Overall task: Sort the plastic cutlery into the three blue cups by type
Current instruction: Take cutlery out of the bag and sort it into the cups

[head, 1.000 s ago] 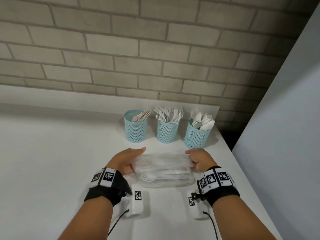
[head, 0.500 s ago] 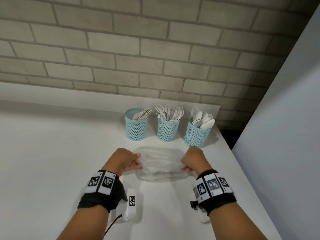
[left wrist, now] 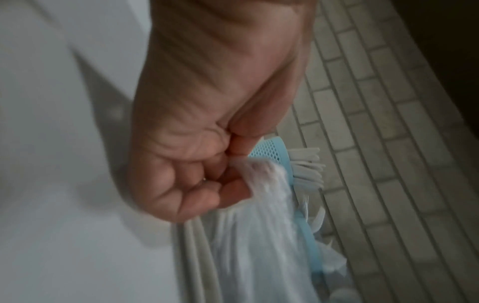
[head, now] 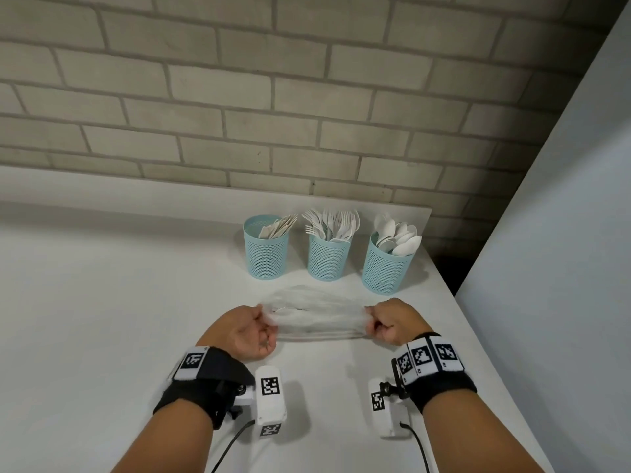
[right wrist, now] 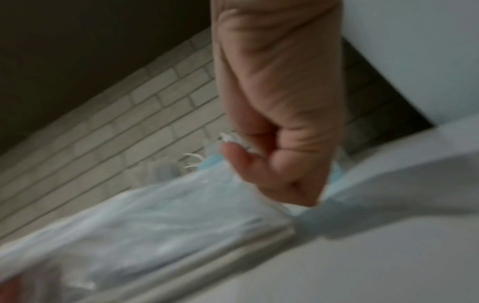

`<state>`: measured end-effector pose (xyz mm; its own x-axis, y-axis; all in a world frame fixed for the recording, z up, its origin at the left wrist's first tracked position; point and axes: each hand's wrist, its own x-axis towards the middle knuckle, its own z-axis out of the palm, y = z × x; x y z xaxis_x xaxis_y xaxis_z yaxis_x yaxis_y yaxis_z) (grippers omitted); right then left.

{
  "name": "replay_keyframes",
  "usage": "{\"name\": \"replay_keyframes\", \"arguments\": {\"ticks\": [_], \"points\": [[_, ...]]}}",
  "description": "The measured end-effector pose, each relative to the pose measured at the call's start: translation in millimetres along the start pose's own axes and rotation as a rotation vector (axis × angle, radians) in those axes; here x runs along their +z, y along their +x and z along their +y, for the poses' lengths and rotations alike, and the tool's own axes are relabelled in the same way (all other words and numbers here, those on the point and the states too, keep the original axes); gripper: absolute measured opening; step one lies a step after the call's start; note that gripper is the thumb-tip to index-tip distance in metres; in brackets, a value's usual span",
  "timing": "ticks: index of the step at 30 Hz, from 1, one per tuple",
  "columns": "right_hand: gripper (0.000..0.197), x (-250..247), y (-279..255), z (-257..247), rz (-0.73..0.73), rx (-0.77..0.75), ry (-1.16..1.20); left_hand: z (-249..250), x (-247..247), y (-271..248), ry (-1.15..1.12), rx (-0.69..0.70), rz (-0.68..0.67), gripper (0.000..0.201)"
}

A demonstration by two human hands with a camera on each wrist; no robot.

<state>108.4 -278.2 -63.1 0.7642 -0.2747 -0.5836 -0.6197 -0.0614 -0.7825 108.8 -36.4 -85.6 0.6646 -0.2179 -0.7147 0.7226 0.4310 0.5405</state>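
Three blue mesh cups stand in a row near the table's far edge: the left cup [head: 266,249] holds white knives, the middle cup [head: 328,256] forks, the right cup [head: 387,266] spoons. In front of them lies a clear plastic bag [head: 316,317] with white cutlery inside, stretched between my hands. My left hand [head: 247,331] pinches the bag's left end, its fingers curled tight in the left wrist view [left wrist: 207,184]. My right hand [head: 392,320] grips the right end, the plastic [right wrist: 238,141] pinched between thumb and finger. The bag [left wrist: 259,235] hangs blurred beside my left fist.
The white table [head: 102,302] ends at a right edge close to my right wrist, beside a grey panel [head: 563,268]. A brick wall [head: 273,97] rises behind the cups. Cables trail from both wrist cameras toward me.
Both hands shifted from cupping the bag's sides to pinching its ends, and the bag is now pulled flatter and wider between them. The cups have not moved.
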Motion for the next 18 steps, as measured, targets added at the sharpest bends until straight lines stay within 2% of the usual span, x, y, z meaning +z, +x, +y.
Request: {"name": "replay_keyframes", "arguments": {"ticks": [2,3,5,7,9,10,12,13,14,16,18], "points": [[0.014,5,1,-2,0.083,-0.109,-0.329,1,0,-3,0.113,0.038,0.024,0.026],[0.015,5,-1,-4,0.168,-0.222,-0.506,2,1,-5,0.148,0.063,0.043,0.022],[0.02,8,-7,-13,0.263,-0.471,-0.66,6,3,-11,0.207,0.143,0.112,0.017],[0.025,13,-10,-20,0.189,-0.61,-0.785,7,9,-16,0.313,0.3,0.174,0.027],[0.041,22,-16,-23,0.065,-0.594,-1.034,7,17,-20,0.5,0.476,0.181,0.032],[0.042,28,-16,-22,0.046,-0.607,-1.144,6,18,-18,0.628,0.546,0.17,0.026],[0.021,37,-9,-19,0.086,-0.652,-1.114,5,18,-14,0.943,0.609,0.158,0.018],[0.012,37,-4,-18,0.102,-0.665,-1.037,4,15,-13,1.069,0.609,0.166,0.024],[0.014,35,2,-18,0.122,-0.657,-0.933,5,13,-13,1.133,0.594,0.191,0.032],[0.018,26,8,-19,0.187,-0.628,-0.777,8,10,-14,1.14,0.589,0.24,0.045],[0.016,22,8,-21,0.317,-0.698,-0.747,9,11,-17,1.136,0.599,0.253,0.055]]}}
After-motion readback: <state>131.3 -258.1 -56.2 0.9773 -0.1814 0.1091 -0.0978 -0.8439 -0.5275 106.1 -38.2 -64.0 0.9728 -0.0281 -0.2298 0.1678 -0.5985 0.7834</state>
